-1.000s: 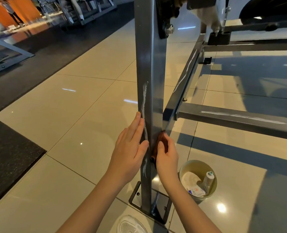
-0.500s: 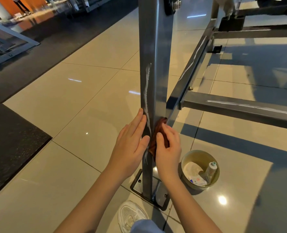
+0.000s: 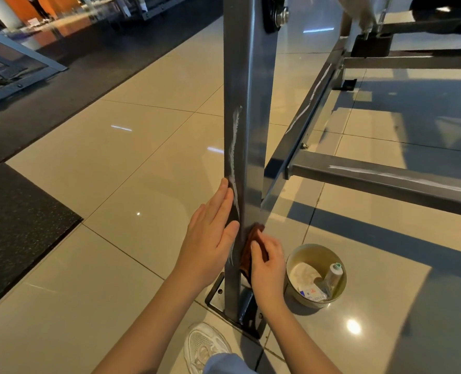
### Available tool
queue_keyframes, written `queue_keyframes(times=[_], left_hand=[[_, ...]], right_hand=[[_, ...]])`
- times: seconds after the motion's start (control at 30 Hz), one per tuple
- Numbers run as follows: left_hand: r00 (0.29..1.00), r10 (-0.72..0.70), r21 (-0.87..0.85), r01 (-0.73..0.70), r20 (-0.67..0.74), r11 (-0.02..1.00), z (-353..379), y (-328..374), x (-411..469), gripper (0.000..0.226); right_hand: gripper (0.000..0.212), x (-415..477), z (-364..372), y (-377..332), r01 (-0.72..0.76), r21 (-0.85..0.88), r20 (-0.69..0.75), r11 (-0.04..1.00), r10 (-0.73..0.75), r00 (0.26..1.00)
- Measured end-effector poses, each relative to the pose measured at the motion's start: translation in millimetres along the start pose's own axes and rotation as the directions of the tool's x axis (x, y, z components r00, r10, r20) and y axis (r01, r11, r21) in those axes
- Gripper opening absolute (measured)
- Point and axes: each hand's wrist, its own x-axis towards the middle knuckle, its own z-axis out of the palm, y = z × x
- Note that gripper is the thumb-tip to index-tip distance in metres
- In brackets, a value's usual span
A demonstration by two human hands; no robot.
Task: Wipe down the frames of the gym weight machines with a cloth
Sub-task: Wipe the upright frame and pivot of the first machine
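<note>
The person stands close against a grey steel upright post (image 3: 247,103) of the weight machine, both bare arms reaching down to its lower part. The left hand (image 3: 210,233) lies flat on the post's left face, fingers (image 3: 222,195) straight and pressed together, thumb resting along the front edge. Just beside it, the right hand (image 3: 268,268) holds a reddish-brown cloth (image 3: 247,251) against the post's right side, low down and not far above the base plate (image 3: 218,295). Its fingers are curled over the cloth and the thumb is laid on it, pinching the fabric to the metal. A chalky white streak (image 3: 234,147) runs down the post's front edge, from above the left fingertips to below the left thumb.

From behind the post a long side rail (image 3: 305,125) runs away across the floor, and a cross bar (image 3: 380,179) branches off to the right; both carry similar white smears. On the glossy beige tiled floor (image 3: 143,163), just right of the right wrist, sits a round tan bowl (image 3: 311,302) holding a small bottle (image 3: 333,278) and some white material I cannot identify. A white mesh shoe (image 3: 205,344) is planted near the base plate. Black rubber matting (image 3: 13,211) covers the floor to the left.
</note>
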Motion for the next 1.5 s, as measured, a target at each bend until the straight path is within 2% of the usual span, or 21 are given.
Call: queue_keyframes(times=[0.07, 0.23, 0.4, 0.6, 0.67, 0.77, 0.8, 0.9, 0.97, 1.07, 1.2, 1.37, 1.43, 1.5], left_hand=[[1.000, -0.004, 0.003, 0.004, -0.005, 1.000, -0.3, 0.3, 0.4, 0.053], [1.000, 0.003, -0.019, -0.003, -0.011, 1.000, 0.6, -2.7, 3.8, 0.052], [1.000, -0.010, 0.005, 0.010, 0.003, 1.000, 3.3, -1.2, -1.2, 0.054], [0.999, -0.029, -0.001, 0.029, 0.034, 1.000, 10.8, -7.9, -8.6, 0.054], [0.998, -0.041, 0.011, 0.041, 0.045, 0.999, 13.9, -8.9, -13.1, 0.055], [0.998, -0.052, 0.037, 0.050, 0.042, 0.998, 14.5, -7.7, -14.1, 0.055], [0.998, -0.052, 0.038, 0.050, 0.041, 0.998, 14.0, -7.6, -13.3, 0.055], [0.998, -0.039, 0.031, 0.038, 0.046, 0.999, 12.2, -11.1, -12.6, 0.055], [0.998, -0.039, 0.037, 0.037, 0.054, 0.999, 12.4, -13.6, -14.0, 0.055], [0.997, -0.049, 0.060, 0.045, 0.064, 0.997, 15.3, -14.3, -17.1, 0.056], [0.997, -0.039, 0.094, 0.032, 0.068, 0.995, 15.8, -16.6, -16.2, 0.057], [0.996, -0.026, 0.120, 0.015, 0.085, 0.993, 13.6, -20.2, -14.1, 0.060], [0.995, -0.024, 0.128, 0.011, 0.100, 0.992, 14.1, -21.9, -16.6, 0.060], [0.994, -0.030, 0.124, 0.017, 0.107, 0.992, 14.6, -22.9, -18.8, 0.060]], right_hand=[[0.027, -0.3, 0.3, 1.1, -0.039, -0.020, -0.006, 0.999, 0.039, 0.999], [0.028, 17.4, 6.2, -22.4, 0.137, 0.035, -0.006, 0.990, -0.137, 0.991], [0.027, -6.6, -0.7, 18.0, -0.095, -0.043, -0.009, 0.995, 0.094, 0.996], [0.028, 11.2, 3.0, -7.7, 0.073, -0.011, -0.003, 0.997, -0.073, 0.997], [0.027, 0.3, 0.8, 13.8, -0.001, -0.039, -0.006, 0.999, 0.001, 1.000], [0.027, -16.5, -1.4, 41.1, -0.212, -0.097, 0.006, 0.972, 0.214, 0.977], [0.026, -15.5, -0.1, 38.6, -0.215, -0.110, -0.005, 0.970, 0.215, 0.976], [0.028, -1.2, 4.9, 10.3, -0.072, -0.105, -0.028, 0.992, 0.069, 0.997], [0.027, 3.8, 7.4, -7.1, -0.006, -0.042, -0.048, 0.999, 0.004, 0.999], [0.023, -7.6, 8.5, 5.2, -0.011, -0.007, -0.085, 1.000, 0.010, 0.996], [0.021, -14.4, 8.0, 25.1, -0.146, -0.052, -0.082, 0.988, 0.141, 0.987], [0.027, 20.2, 8.8, -33.0, 0.083, 0.020, -0.077, 0.996, -0.081, 0.994], [0.024, 16.4, 9.5, -32.1, 0.166, 0.024, -0.105, 0.986, -0.162, 0.981], [0.022, -0.3, 8.9, -7.6, 0.113, -0.009, -0.110, 0.994, -0.114, 0.987]])
